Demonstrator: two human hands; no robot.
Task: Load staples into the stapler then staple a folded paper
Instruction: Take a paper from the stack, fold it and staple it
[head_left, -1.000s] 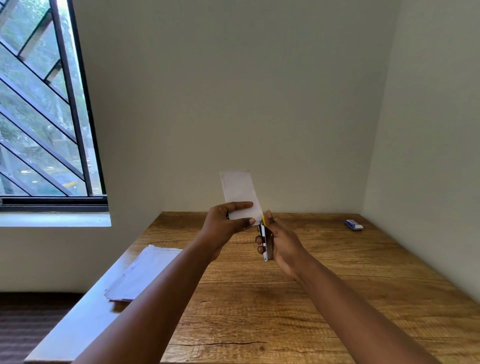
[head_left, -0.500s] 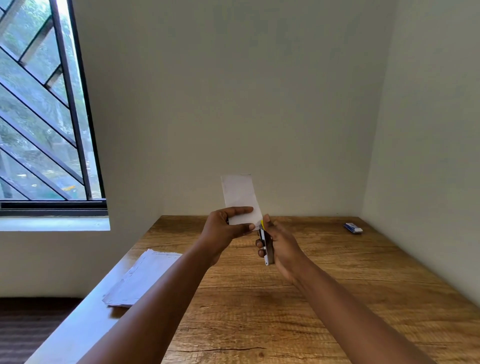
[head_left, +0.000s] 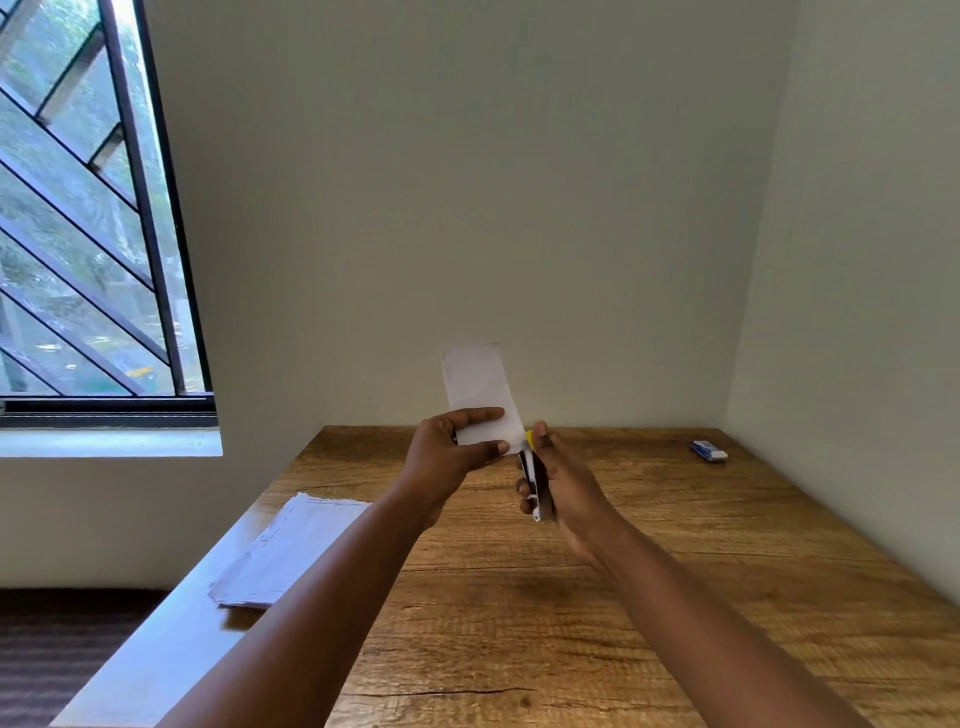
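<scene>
A wooden table (head_left: 649, 597) is set into a pale-walled corner, with a barred window (head_left: 88, 234) at the left. A folded paper (head_left: 480, 395), white and narrow, is held upright above the table, its lower end pinched between thumb and fingers of the left hand (head_left: 449, 457). The stapler (head_left: 532, 475), black and white with a yellow tip, is gripped in the right hand (head_left: 563, 480), its tip touching the paper's lower right corner. A paper stack (head_left: 283, 556) lies at the left edge, a small blue box (head_left: 709, 450) far right.

Soft window (head_left: 93, 218) daylight, bowed edges
</scene>
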